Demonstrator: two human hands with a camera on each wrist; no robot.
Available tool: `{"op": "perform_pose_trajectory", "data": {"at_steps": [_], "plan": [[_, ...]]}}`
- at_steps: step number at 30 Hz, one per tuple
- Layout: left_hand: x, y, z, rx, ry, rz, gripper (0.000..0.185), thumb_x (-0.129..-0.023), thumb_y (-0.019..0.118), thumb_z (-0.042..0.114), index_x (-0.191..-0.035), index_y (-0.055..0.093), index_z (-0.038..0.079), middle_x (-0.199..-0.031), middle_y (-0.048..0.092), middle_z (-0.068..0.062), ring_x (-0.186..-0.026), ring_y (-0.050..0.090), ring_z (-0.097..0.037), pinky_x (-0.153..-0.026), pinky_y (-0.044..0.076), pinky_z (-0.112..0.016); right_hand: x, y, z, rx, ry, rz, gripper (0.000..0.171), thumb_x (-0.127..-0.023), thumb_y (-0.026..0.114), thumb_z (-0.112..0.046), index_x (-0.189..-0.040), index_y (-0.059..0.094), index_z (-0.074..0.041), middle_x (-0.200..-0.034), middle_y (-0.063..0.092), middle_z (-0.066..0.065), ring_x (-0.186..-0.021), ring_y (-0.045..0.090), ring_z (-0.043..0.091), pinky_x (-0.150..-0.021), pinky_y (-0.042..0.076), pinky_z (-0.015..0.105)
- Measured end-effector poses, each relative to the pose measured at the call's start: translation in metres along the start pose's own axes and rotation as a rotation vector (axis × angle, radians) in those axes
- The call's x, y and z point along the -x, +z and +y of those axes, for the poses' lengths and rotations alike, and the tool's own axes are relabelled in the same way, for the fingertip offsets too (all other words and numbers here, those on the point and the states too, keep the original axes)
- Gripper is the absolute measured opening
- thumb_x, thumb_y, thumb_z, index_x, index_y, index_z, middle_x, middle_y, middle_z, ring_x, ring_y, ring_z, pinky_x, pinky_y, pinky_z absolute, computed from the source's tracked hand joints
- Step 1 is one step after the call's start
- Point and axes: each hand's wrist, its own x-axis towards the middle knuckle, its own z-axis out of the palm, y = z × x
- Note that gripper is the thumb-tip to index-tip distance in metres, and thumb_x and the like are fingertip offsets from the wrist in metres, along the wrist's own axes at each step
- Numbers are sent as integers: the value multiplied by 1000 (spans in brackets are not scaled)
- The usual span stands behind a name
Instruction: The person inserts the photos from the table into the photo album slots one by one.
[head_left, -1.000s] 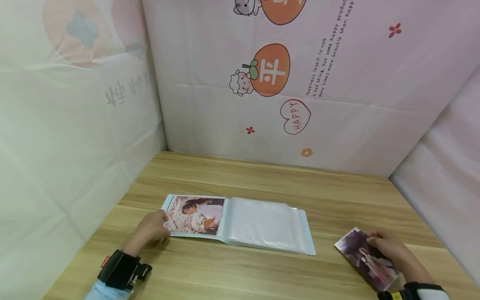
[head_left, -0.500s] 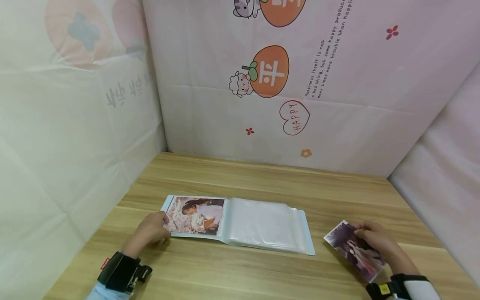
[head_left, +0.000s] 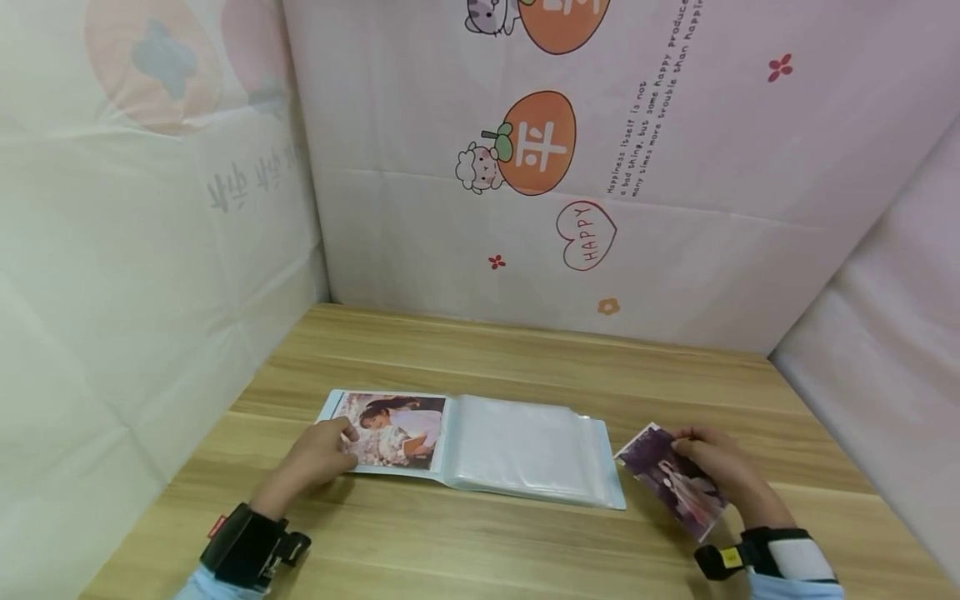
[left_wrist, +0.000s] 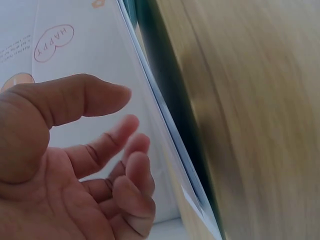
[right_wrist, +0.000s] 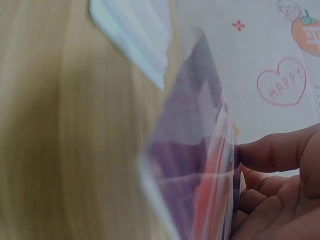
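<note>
An open photo album (head_left: 517, 450) with a pale blue border lies flat on the wooden table. Its left page shows a photo of a person among pink blossoms (head_left: 405, 427); clear sleeves make up the right page. My left hand (head_left: 318, 457) hovers by the album's left end. In the left wrist view its fingers are loosely bent, holding nothing, apart from the album's edge (left_wrist: 167, 122). My right hand (head_left: 723, 468) pinches a loose purple-toned photo (head_left: 667, 477) between thumb and fingers. That photo is tilted, one corner close to the album's right edge.
Wood-grain table (head_left: 480, 550) spreads around the album. White printed cloth (head_left: 420, 242) walls it off at the back, left and right. Each wrist wears a black strap with a small device (head_left: 247, 546).
My right hand has carried the loose photo left and a little away from me, toward the album. My left hand has shifted slightly right, over the album's left page.
</note>
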Motion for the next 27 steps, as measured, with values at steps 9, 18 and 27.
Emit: {"op": "perform_pose_trajectory", "data": {"at_steps": [9, 18, 27], "plan": [[-4, 10, 18, 21, 114, 17, 19, -70, 61, -3, -88, 59, 3, -67, 51, 1, -60, 47, -13, -56, 40, -30, -9, 22, -27, -57, -60, -25, 28, -89, 48, -2, -110, 51, 16, -88, 56, 10, -74, 52, 17, -61, 45, 27], [-9, 24, 38, 83, 179, 11, 19, -72, 59, -3, -91, 60, 3, -67, 51, 2, -56, 45, -12, -51, 38, -27, -16, 46, -46, -117, -99, -63, 24, -88, 47, 1, -107, 53, 15, -86, 56, 10, -75, 51, 19, -61, 45, 28], [-12, 41, 58, 88, 296, 29, 11, -76, 66, 2, -85, 60, 4, -67, 51, 5, -59, 46, -9, -55, 40, -26, -17, 68, -67, -153, -177, -118, 20, -87, 47, 3, -103, 51, 15, -87, 55, 12, -72, 52, 17, -59, 45, 27]]}}
